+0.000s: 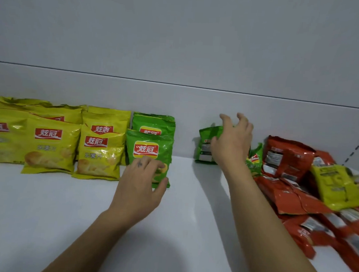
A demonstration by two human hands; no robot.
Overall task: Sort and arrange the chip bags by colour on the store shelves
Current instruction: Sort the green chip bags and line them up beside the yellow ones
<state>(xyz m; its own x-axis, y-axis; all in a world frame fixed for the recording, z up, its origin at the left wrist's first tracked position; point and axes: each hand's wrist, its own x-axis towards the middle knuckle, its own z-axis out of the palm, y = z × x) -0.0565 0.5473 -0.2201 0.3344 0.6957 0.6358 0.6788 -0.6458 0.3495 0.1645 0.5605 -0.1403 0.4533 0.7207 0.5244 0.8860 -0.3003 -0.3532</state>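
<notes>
Head view: yellow bags [52, 145] stand ranked at the left of the shelf [191, 210], with the front green bag [149, 153] just beside them. My left hand [141, 188] lies on its lower part, fingers bent; whether it pinches, I cannot tell. My right hand [230, 143], fingers spread wide and holding nothing, hovers over a loose green bag [206, 143] turned back-out near the red pile [288, 159]. Judged step: gathering greens. Next move calls for gripping that bag, carrying it left and standing it face-out.

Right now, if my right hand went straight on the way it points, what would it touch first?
Probably the green bag turned back-side out, just beyond the fingertips of the right hand. Depth is unclear.
</notes>
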